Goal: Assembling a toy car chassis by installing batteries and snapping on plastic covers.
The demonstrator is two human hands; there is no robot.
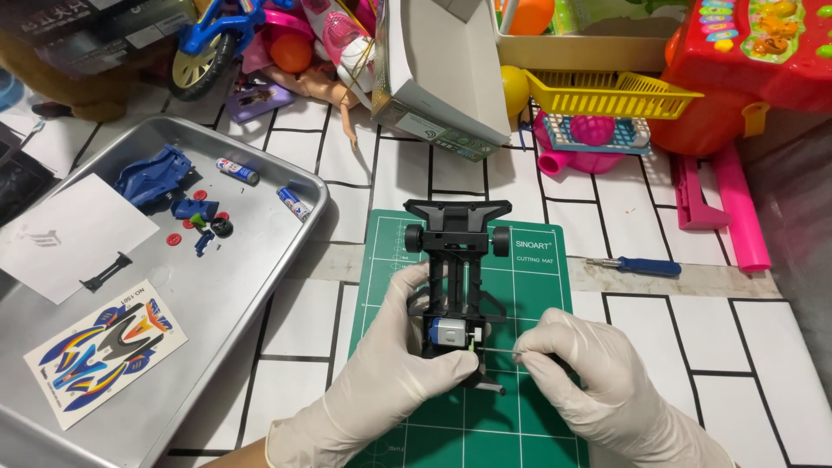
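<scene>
Black toy car chassis is gripped from its left by the gloved left hand; a thin metal rod is pinched beside it by the right hand.

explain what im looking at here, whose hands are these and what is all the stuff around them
This is one picture from a camera worn on a person's head, looking down at their own two gloved hands. The left hand steadies a black toy car chassis that lies on a green cutting mat; a small silver motor sits in the chassis. The right hand pinches a thin tool or rod, too small to identify, its tip pointing at the motor.

To the left is a metal tray holding a blue car body shell, two small batteries, red gears, a sticker sheet and white paper. A blue-handled screwdriver lies right of the mat. Colourful plastic toys and a cardboard box crowd the back.
</scene>
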